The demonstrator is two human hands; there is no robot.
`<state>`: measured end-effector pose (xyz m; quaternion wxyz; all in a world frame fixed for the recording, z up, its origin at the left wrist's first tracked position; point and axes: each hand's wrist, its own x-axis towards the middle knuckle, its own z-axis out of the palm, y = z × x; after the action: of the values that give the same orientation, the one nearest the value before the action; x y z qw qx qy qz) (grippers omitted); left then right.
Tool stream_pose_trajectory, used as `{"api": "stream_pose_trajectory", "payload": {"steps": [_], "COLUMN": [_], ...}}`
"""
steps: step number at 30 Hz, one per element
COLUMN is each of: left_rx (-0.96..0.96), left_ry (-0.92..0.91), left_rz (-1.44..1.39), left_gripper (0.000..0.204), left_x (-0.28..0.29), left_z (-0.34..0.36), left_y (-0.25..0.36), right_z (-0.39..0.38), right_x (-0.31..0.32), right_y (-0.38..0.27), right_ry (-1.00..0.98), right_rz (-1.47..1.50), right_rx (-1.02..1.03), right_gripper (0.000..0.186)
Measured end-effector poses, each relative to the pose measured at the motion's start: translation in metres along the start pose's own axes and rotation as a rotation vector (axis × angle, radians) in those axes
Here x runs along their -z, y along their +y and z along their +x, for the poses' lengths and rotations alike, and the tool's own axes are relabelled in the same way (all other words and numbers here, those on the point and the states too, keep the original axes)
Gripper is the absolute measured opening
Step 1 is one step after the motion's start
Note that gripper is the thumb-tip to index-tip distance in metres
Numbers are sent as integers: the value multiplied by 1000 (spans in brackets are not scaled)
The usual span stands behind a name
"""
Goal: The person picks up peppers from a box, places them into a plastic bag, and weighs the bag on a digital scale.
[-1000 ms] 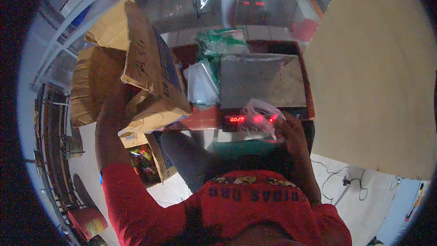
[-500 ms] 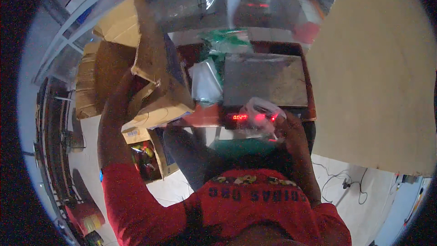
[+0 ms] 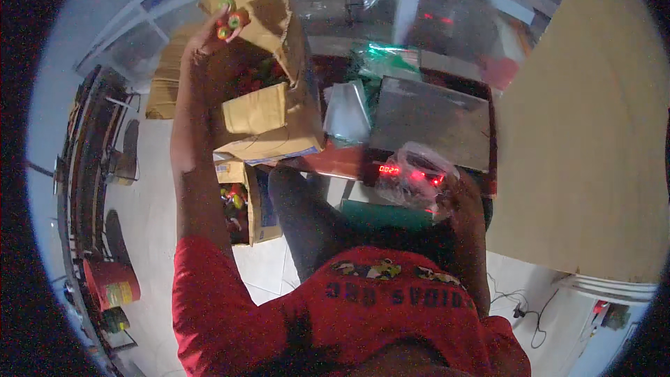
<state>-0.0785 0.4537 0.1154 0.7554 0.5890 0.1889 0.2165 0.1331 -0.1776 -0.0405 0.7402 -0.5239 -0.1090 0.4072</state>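
My left hand (image 3: 209, 38) is closed on several small red and green fruits, perhaps peppers (image 3: 234, 21), raised above an open cardboard box (image 3: 248, 115) with more red produce (image 3: 262, 73) in its shadowed interior. My right hand (image 3: 460, 192) grips a thin clear plastic bag (image 3: 412, 192) at the front of a digital scale (image 3: 429, 122), whose red display shows through the bag. Flat clear bags (image 3: 345, 112) and green plastic packaging (image 3: 387, 59) lie between the box and scale on a reddish-brown table (image 3: 331, 160).
A second open box (image 3: 265, 206) of mixed produce sits below the table. A large pale board (image 3: 572, 146) stands at the right, with cables (image 3: 530, 318) on the floor below. Glass panels line the back; a metal rack and a red container (image 3: 112, 283) are at the left.
My left hand has risen out of the box, now holding small fruits. The view has shifted, so the scale appears farther right. My right hand still grips the plastic bag.
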Motion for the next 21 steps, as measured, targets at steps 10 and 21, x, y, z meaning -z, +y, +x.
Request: {"api": "stream_pose_trajectory", "payload": {"steps": [10,21], "left_rx": [-224,-183], "left_ry": [81,-515], "left_rz": [-181,367], "left_gripper": [46,41], "left_x": [-171,-393], "left_z": [-57,-14], "left_y": [42,-61], "right_z": [-27,-31], "right_x": [-43,36], "right_y": [-32,-87], "right_ry": [266,243], "right_rz": [-91,90], "right_rx": [93,389], "right_gripper": [28,18]}}
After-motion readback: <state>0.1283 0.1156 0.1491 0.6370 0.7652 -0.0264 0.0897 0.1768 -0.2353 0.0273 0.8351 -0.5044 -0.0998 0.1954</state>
